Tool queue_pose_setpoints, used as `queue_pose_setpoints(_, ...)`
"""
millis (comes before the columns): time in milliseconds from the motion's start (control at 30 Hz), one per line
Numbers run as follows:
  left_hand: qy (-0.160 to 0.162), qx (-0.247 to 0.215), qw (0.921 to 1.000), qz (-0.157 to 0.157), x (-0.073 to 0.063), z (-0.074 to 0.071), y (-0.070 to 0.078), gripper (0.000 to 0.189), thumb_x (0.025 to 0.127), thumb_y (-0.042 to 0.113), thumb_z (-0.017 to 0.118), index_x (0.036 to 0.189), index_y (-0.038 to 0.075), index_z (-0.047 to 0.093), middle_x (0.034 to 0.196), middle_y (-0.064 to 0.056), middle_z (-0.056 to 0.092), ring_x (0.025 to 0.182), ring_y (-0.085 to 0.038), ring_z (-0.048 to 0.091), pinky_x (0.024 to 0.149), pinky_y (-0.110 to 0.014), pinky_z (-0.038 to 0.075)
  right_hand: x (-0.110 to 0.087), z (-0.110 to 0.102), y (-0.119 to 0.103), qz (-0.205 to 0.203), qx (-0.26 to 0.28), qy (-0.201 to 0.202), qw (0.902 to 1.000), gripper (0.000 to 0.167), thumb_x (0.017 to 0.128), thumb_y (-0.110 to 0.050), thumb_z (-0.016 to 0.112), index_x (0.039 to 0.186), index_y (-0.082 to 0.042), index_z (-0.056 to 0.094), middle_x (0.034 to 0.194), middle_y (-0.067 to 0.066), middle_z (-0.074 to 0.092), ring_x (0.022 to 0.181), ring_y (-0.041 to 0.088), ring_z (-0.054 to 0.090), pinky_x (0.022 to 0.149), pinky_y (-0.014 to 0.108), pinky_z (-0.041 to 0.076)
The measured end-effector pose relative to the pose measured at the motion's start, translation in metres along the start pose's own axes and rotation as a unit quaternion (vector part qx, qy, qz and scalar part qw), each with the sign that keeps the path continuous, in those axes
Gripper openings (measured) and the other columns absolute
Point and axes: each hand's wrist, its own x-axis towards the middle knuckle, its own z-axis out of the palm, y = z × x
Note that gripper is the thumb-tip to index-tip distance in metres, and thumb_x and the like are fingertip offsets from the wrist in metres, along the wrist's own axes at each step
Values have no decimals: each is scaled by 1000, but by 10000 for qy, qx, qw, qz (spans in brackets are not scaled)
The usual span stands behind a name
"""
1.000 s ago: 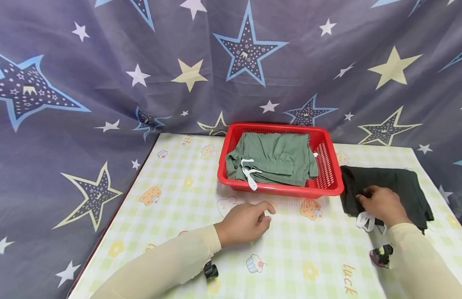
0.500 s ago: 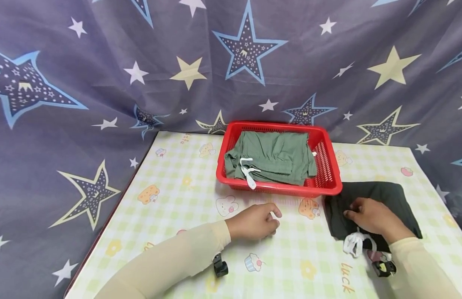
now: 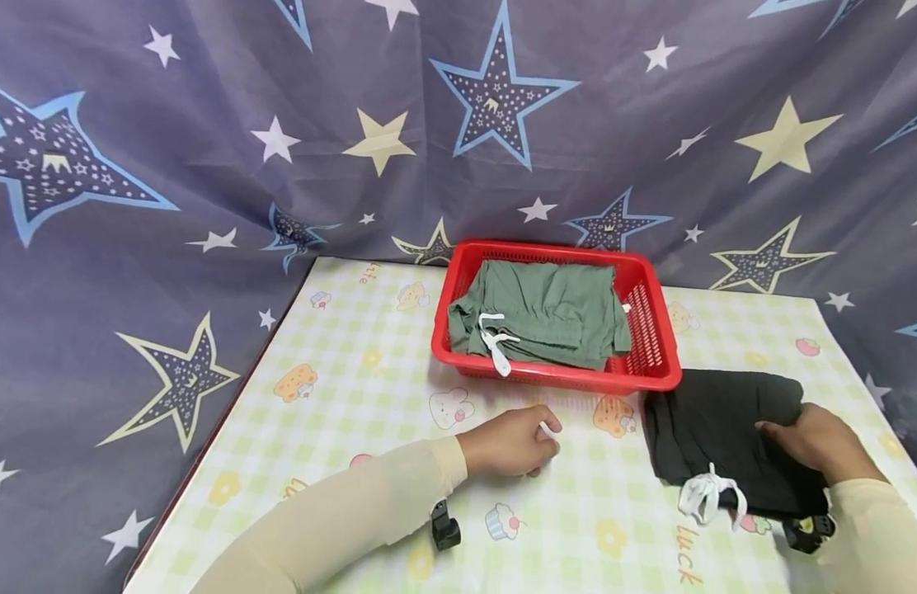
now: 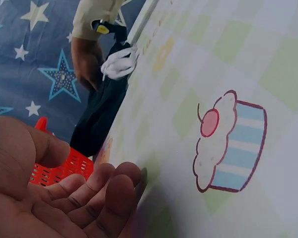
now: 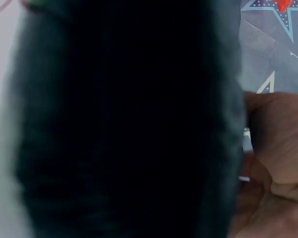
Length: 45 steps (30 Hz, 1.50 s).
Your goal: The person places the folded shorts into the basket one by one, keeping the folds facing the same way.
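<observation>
Folded black drawstring shorts [image 3: 714,437] lie on the table to the right of the red basket, their white drawstring [image 3: 707,495] tied at the near edge. My right hand [image 3: 825,441] grips their right edge, thumb on top, in the head view. Dark cloth fills most of the right wrist view, with the right hand [image 5: 280,148] at its side and the fingers partly hidden. Over the table in front of the basket, my left hand [image 3: 510,443] hangs with loosely curled fingers and holds nothing. Its palm side shows in the left wrist view.
The red basket [image 3: 562,378] stands at the back of the table [image 3: 369,495] and holds a folded green garment [image 3: 547,313] with a white drawstring. A starry curtain [image 3: 317,124] hangs behind the table and along its left side.
The black shorts have come nearer the table's front and slightly left. My right hand has since shifted from their middle to their right edge. My left hand has drifted slightly right.
</observation>
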Motion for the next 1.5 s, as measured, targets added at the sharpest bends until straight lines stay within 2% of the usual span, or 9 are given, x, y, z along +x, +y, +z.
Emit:
queue_pose_setpoints(100, -36, -135, 9999, -72, 0, -1, 0, 22, 101, 14, 60, 122, 7, 58, 70, -7, 68, 51, -12, 55, 52, -25, 44, -2, 0, -2, -443, 56, -135, 9989, 79, 94, -35, 67, 118, 35, 39, 115, 54, 48, 105, 68, 51, 86, 67, 46)
queue_pose_setpoints(200, -81, -262, 9995, -174, 0, -1, 0, 21, 101, 14, 60, 120, 6, 58, 69, -9, 68, 48, -16, 55, 50, -27, 47, -7, 3, -10, -597, 119, -324, 9976, 84, 92, -36, 71, 121, 35, 36, 117, 54, 46, 108, 68, 49, 88, 67, 45)
queue_pose_setpoints(500, 94, -420, 9978, -501, -1, -3, -2, 14, 101, 21, 61, 106, 8, 59, 67, -11, 69, 48, -21, 60, 48, -35, 53, -18, 21, -53, -321, 254, -770, 9962, 95, 89, -50, 72, 120, 34, 40, 117, 50, 51, 108, 61, 55, 88, 64, 48)
queue_pose_setpoints(800, 323, -241, 9969, -676, -8, -10, -14, 30, 102, 26, 61, 81, 7, 70, 68, -6, 70, 55, -18, 64, 48, -28, 45, -31, 47, -115, 70, 774, -633, 9950, 85, 89, -46, 74, 119, 28, 44, 106, 41, 57, 91, 44, 62, 77, 55, 54)
queue_pose_setpoints(967, 408, -19, 9964, -744, -13, -18, -20, 41, 100, 32, 63, 69, 7, 67, 65, -7, 70, 56, -20, 65, 52, -26, 39, -40, 57, -144, -210, 1311, -465, 9900, 75, 90, -41, 73, 120, 22, 49, 106, 35, 62, 91, 39, 64, 76, 54, 54)
queue_pose_setpoints(1100, 515, 325, 9953, -750, -17, -26, -28, 48, 97, 35, 67, 57, 9, 58, 56, -8, 66, 53, -19, 60, 50, -28, 35, -50, 64, -161, -510, 1921, -656, 9779, 73, 94, -37, 70, 131, 20, 46, 119, 34, 61, 104, 40, 63, 86, 56, 52)
queue_pose_setpoints(1233, 680, 535, 9937, -719, -22, -34, -37, 38, 92, 35, 73, 63, 12, 61, 57, -3, 62, 55, -17, 59, 53, -29, 41, -61, 70, -175, -652, 2402, -1018, 9632, 71, 96, -29, 67, 141, 17, 37, 133, 32, 56, 119, 41, 57, 97, 59, 46)
queue_pose_setpoints(1367, 733, 833, 9914, -701, -28, -41, -46, 32, 88, 32, 77, 68, 12, 61, 59, 2, 54, 57, -14, 52, 55, -29, 41, -70, 77, -185, -805, 3202, -1346, 9343, 76, 93, -16, 69, 151, 11, 27, 139, 30, 53, 120, 36, 57, 96, 52, 50)
queue_pose_setpoints(1500, 767, 1003, 9901, -608, -37, -47, -51, 30, 87, 24, 76, 67, 11, 57, 60, 2, 49, 59, -14, 48, 55, -30, 38, -76, 80, -190, -951, 3848, -1527, 9053, 89, 90, -8, 71, 157, 4, 14, 140, 31, 50, 110, 33, 65, 83, 43, 56)
